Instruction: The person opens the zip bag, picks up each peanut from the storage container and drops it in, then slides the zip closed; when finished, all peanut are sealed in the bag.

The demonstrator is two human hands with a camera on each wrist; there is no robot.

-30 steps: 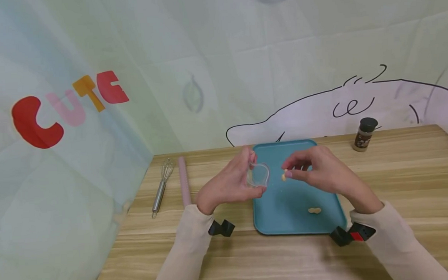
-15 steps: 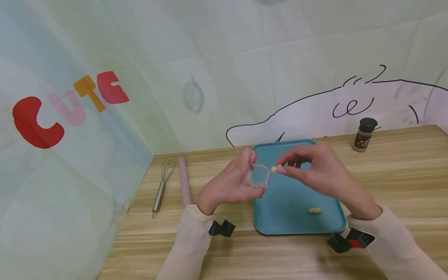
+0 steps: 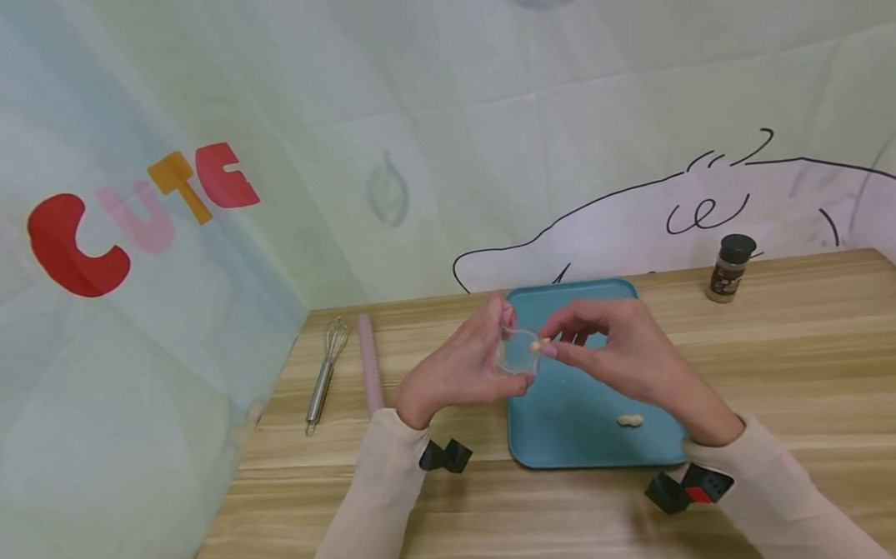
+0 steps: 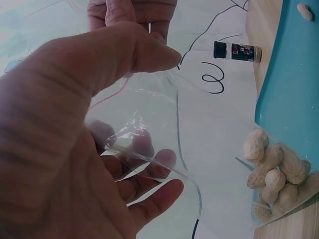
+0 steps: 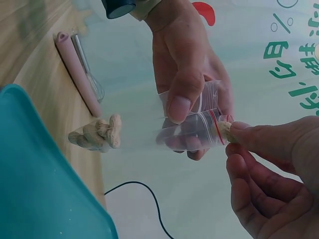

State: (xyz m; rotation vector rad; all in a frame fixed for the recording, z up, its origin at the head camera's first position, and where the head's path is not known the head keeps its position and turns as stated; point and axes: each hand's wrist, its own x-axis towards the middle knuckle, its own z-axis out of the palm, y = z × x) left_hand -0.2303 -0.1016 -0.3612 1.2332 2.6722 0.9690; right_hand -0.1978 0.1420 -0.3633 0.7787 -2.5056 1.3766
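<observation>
My left hand [image 3: 463,366] grips a clear zip bag [image 5: 137,139] near its top, thumb and fingers spreading the mouth. Several unshelled peanuts [image 4: 276,174] lie in the bottom of the bag, which hangs over the tray's left side in the head view. My right hand [image 3: 616,351] pinches one more peanut [image 5: 225,131] between thumb and index finger, right at the bag's mouth beside the red zip line. A single peanut [image 3: 630,421] lies on the blue tray [image 3: 575,441], toward its near right part.
A whisk [image 3: 321,385] and a pink rod [image 3: 370,362] lie at the table's left. Toward the back right stands a seasoning jar [image 3: 729,271] with a black lid. Behind the table [image 3: 811,339] hangs a printed cloth [image 3: 380,91].
My right hand has moved left with its peanut, from above the tray to the mouth of the bag. The left hand and bag have stayed nearly still.
</observation>
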